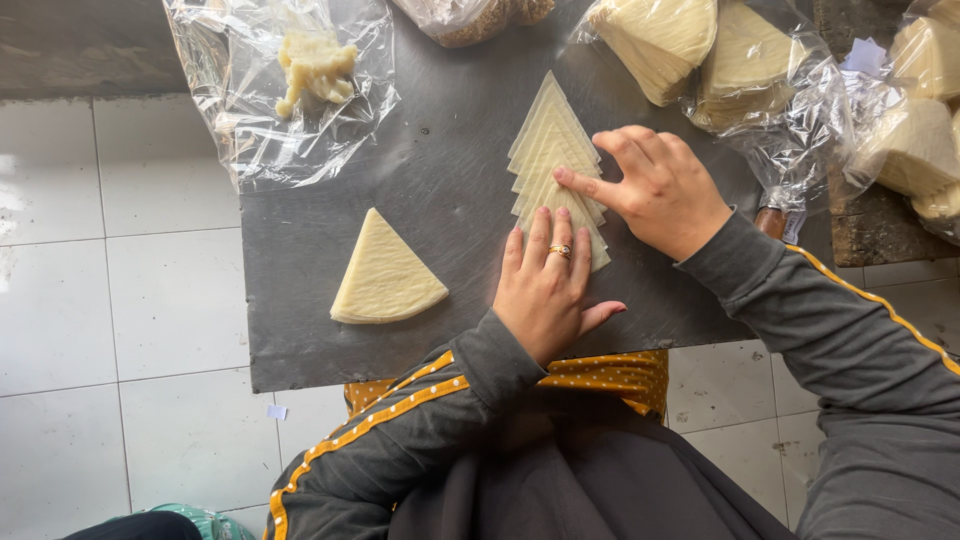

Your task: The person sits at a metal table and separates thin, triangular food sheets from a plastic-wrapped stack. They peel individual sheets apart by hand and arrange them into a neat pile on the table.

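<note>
Hands on dough sheets, both flat and open, clamped on nothing. Left hand (545,285), ring on one finger, palm down, fingers together and stretched forward, tips resting on the near end of a fanned row of pale triangular dough sheets (553,160). Right hand (660,190), fingers spread apart, index finger pressed onto the middle of the same row, remaining fingers curled lightly above its right edge. Row laid out in overlapping steps, points toward the far side of a dark grey metal board (440,210), roughly at the board's centre-right.

Separate stack of triangular sheets (385,275) lying alone on the left part of the board, well apart from both hands, rounded edge toward the near side. Clear plastic bag (255,120) spread open at the far left corner, partly hanging past the board's edge, with a lump of pale dough scraps (315,65) inside. More triangular stacks wrapped in clear plastic (700,50) at the far right, just beyond the right hand. Further wrapped stacks (920,130) at the right edge of view. Grey sleeves with yellow stripes on both arms. White floor tiles (120,300) to the left of and below the board.
</note>
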